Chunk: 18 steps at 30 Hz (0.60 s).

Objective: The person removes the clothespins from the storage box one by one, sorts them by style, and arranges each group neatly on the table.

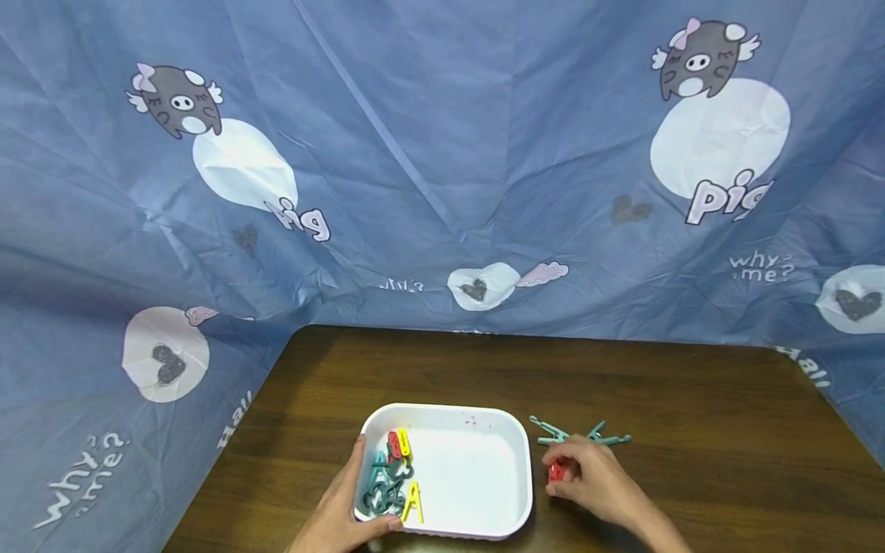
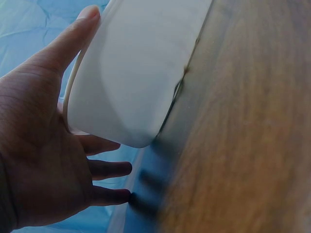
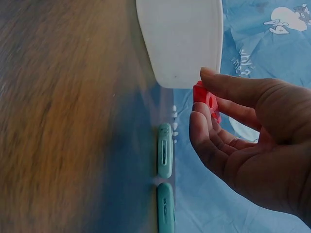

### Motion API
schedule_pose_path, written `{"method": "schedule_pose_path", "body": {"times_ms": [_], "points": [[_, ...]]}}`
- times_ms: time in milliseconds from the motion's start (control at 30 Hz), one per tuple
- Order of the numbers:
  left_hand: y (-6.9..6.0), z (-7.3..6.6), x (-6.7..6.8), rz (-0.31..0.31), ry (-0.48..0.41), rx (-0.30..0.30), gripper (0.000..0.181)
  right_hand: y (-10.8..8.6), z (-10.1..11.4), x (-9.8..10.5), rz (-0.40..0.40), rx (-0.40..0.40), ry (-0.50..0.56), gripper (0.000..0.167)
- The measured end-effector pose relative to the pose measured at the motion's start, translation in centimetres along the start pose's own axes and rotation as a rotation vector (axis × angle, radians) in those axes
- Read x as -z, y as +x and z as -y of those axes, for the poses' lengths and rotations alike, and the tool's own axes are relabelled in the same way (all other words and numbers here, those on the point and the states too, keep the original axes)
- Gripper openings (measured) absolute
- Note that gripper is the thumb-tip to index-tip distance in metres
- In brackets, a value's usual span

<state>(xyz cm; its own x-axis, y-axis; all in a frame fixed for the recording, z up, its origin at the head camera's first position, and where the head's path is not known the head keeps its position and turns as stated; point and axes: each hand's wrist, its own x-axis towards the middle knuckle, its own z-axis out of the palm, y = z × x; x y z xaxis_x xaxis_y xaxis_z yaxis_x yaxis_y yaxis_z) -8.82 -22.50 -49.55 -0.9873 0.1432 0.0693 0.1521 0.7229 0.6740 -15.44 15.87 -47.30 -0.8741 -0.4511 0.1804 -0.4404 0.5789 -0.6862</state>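
My left hand (image 1: 339, 503) grips the left front corner of a white plastic tray (image 1: 477, 476), thumb at the near rim and fingers along the left wall. In the left wrist view several fingers extend past the tray's end. My right hand (image 1: 600, 478) pinches a small red clothespin (image 3: 208, 101) between thumb and fingers, right of the tray; the fingers partly hide it. Inside the tray's left end lie a yellow clothespin (image 1: 412, 501), a red one (image 1: 394, 444), another yellow one (image 1: 404, 442) and several grey-green ones (image 1: 385, 495) in a pile.
Just beyond my right hand, two teal clothespins (image 1: 608, 438) lie on the dark wooden table (image 1: 726, 430). A blue printed cloth (image 1: 415, 153) hangs behind the table's far edge and down its sides.
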Motion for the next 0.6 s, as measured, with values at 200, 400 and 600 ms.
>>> {"method": "schedule_pose_path", "body": {"times_ms": [200, 400, 600], "points": [[0.2, -0.1, 0.1, 0.041, -0.053, 0.067, 0.126, -0.2, -0.7, -0.1, 0.066, -0.023, -0.016, 0.022], [0.3, -0.2, 0.1, 0.074, -0.096, 0.122, 0.125, -0.3, -1.2, -0.5, 0.079, 0.001, -0.036, 0.023], [0.4, -0.2, 0.2, 0.080, -0.106, 0.124, 0.125, -0.3, -1.3, -0.9, 0.080, 0.016, -0.048, 0.024]]}}
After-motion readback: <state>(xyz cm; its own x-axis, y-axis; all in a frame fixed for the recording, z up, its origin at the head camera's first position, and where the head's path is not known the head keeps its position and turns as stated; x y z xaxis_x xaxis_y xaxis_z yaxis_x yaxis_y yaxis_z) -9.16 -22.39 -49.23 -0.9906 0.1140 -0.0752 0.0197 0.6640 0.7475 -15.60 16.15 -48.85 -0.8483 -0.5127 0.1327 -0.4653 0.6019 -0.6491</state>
